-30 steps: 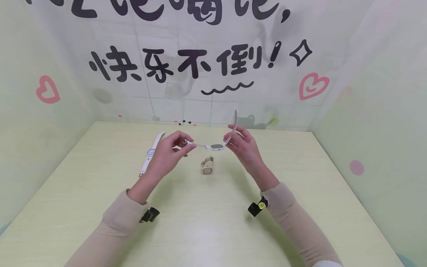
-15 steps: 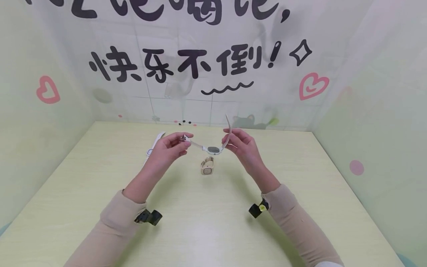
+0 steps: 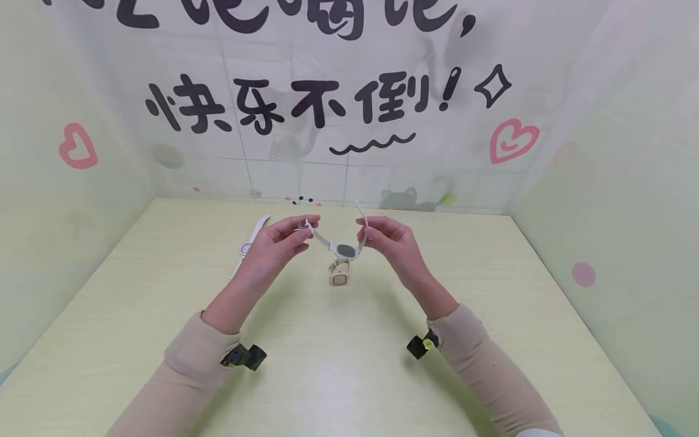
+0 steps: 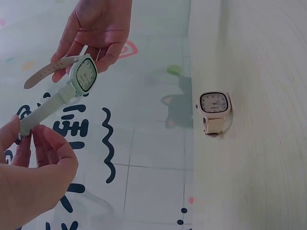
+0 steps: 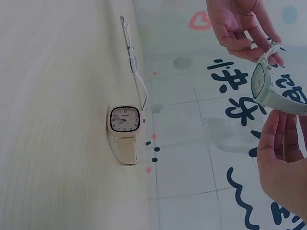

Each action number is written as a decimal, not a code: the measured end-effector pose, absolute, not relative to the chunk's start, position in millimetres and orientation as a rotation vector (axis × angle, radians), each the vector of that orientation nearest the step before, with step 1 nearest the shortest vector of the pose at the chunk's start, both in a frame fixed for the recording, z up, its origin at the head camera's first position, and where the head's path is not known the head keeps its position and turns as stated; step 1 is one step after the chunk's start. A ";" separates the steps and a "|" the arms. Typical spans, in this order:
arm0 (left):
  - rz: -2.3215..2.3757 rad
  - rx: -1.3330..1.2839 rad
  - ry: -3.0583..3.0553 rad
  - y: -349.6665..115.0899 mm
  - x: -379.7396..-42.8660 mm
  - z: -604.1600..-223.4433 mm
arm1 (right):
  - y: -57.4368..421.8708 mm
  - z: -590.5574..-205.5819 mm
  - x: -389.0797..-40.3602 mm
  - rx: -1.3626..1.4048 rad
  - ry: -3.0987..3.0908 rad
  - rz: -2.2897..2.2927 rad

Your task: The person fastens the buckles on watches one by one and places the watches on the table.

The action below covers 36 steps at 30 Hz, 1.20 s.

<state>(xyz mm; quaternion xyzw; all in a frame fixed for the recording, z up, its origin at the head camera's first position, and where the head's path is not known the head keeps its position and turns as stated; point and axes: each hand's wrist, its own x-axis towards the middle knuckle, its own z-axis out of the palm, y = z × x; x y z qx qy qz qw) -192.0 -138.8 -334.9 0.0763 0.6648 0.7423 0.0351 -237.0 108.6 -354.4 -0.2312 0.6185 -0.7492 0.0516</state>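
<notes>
Between both hands, raised above the table, a pale green-white wristwatch [image 4: 85, 75] hangs in a shallow U with its case at the bottom. My left hand [image 3: 267, 246] pinches the buckle end of its strap between thumb and fingers. The free strap with the holes is pinched by my right hand [image 3: 395, 246], its tip sticking up past the fingers. A beige square-faced watch [image 3: 340, 273], its strap looped, stands on the table just below the held case. Left of it, partly hidden behind my left hand, lies a white watch [image 3: 256, 229] stretched out.
The light wood table [image 3: 338, 376] ends at a back wall [image 3: 218, 176] covered with a printed sheet of large black characters. Side walls [image 3: 611, 200] rise at left and right. Each forearm wears a small black camera [image 3: 253, 357] at the cuff.
The held watch's case has lowered and shifted slightly left, now overlapping the beige watch in the head view. My right hand has moved left, and the strap tip leans further left.
</notes>
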 end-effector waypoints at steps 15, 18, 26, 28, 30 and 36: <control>2.374 0.414 1.905 -134.0 -190.5 -334.0 | 105.0 -352.1 -228.9 -0.766 2.045 -2.144; 2.349 0.405 1.954 -133.1 -189.8 -332.6 | 104.7 -350.9 -227.6 -0.775 2.068 -2.121; 2.284 0.344 2.109 -131.8 -186.7 -329.3 | 104.3 -352.1 -228.2 -0.820 2.140 -2.067; 2.273 0.338 2.139 -131.6 -186.6 -329.9 | 103.8 -351.9 -227.8 -0.834 2.161 -2.056; 2.275 0.331 2.154 -131.4 -186.7 -330.4 | 103.3 -351.2 -226.8 -0.849 2.187 -2.040; 2.318 0.321 2.138 -131.2 -187.2 -332.3 | 102.6 -351.0 -225.9 -0.892 2.233 -2.003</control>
